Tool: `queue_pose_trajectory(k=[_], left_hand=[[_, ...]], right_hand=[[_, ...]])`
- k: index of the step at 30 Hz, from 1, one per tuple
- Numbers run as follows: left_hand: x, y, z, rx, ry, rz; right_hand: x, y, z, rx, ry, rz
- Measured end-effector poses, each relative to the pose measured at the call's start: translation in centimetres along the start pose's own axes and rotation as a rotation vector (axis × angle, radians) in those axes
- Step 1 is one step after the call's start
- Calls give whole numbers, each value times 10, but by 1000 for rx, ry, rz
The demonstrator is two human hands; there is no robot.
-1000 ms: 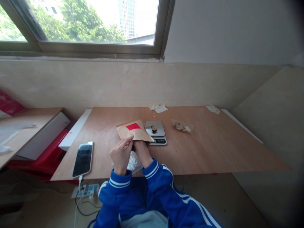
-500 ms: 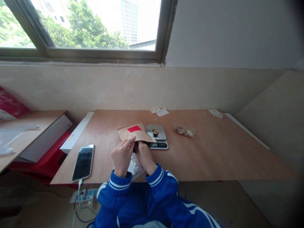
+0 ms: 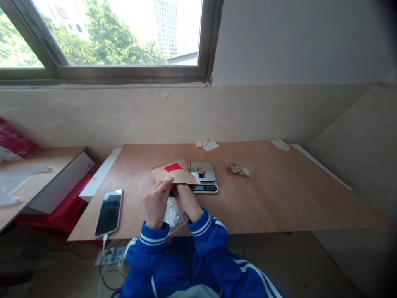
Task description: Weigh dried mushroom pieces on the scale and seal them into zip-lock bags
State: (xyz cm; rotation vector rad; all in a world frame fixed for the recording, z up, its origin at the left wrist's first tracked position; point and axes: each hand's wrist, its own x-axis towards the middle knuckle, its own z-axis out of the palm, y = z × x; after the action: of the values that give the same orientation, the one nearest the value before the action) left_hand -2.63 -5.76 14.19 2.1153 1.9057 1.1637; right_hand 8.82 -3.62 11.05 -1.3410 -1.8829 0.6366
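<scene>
A brown paper bag (image 3: 182, 175) with a red label lies tilted on the table, its mouth towards me. My left hand (image 3: 157, 203) pinches the near edge of that mouth, closed on the paper. My right hand (image 3: 188, 200) reaches into the opening, so its fingers are hidden. Under my wrists lies a clear zip bag (image 3: 174, 216). Right of the paper bag is a small digital scale (image 3: 211, 188), partly covered by the bag's corner. On its metal plate rests a brown and dark dried piece (image 3: 201, 172), perhaps a mushroom slice.
Further right lies a clear bag of dried slices (image 3: 239, 169). At the left, a phone (image 3: 108, 213) is plugged into a white cable. Paper scraps (image 3: 211, 145) lie along the back edge. A power strip (image 3: 111, 255) sits below the table edge.
My right hand has gone a little deeper into the paper bag. The left hand keeps its pinch. The whole view has shifted slightly.
</scene>
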Motion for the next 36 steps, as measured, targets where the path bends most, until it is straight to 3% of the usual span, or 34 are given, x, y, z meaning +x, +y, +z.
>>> queue_pose_trajectory(k=[9, 18, 23, 28, 36], left_hand=[[17, 7, -4, 31, -50, -31], [28, 13, -11, 41, -115, -70], [40, 13, -13, 5, -152, -75], [55, 10, -14, -40, -164, -76], [77, 9, -20, -33, -190, -72]], right_hand=[[-18, 4, -11, 158, 103, -128], [-16, 7, -18, 171, 162, -199], [-11, 10, -21, 254, 296, -240], [0, 7, -24, 293, 350, -216], [14, 15, -76, 559, 346, -97]])
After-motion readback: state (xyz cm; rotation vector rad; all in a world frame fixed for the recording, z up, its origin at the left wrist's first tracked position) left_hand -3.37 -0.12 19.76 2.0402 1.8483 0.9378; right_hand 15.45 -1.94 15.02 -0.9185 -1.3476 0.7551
